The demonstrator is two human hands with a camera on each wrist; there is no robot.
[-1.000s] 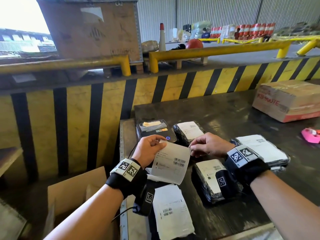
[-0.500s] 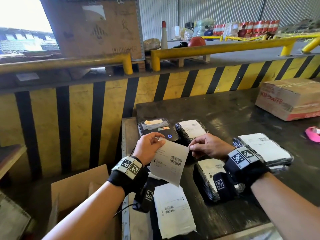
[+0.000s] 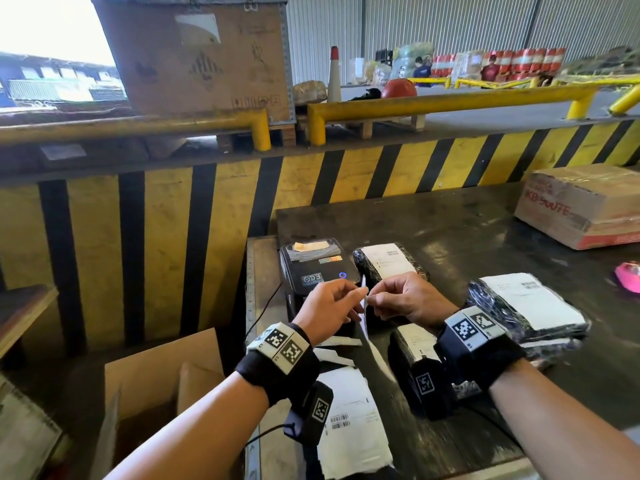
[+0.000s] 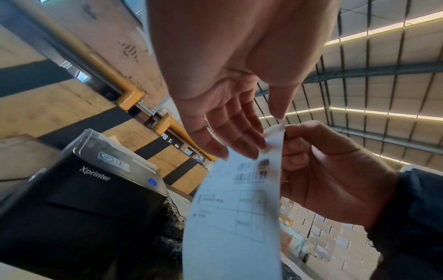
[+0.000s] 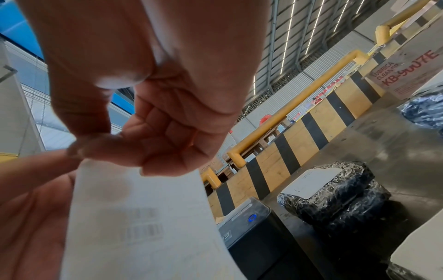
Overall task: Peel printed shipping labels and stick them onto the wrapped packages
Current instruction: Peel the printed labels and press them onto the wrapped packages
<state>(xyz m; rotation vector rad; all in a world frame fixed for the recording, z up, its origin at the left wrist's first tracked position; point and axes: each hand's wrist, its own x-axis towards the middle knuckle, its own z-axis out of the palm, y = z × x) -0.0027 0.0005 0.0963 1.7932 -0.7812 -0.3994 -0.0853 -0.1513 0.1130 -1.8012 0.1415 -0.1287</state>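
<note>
Both hands pinch one blurred barcode label at its top, "Xprinter" printer at nine o'clock.

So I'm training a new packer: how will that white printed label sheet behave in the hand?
The white printed label sheet is probably floppy: it hangs curved below the right hand pinching its top corner. Likely very light, since fingertips alone carry it.

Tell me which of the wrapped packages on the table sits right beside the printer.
The small black wrapped package, immediately right of the printer; the others lie nearer the person.
</note>
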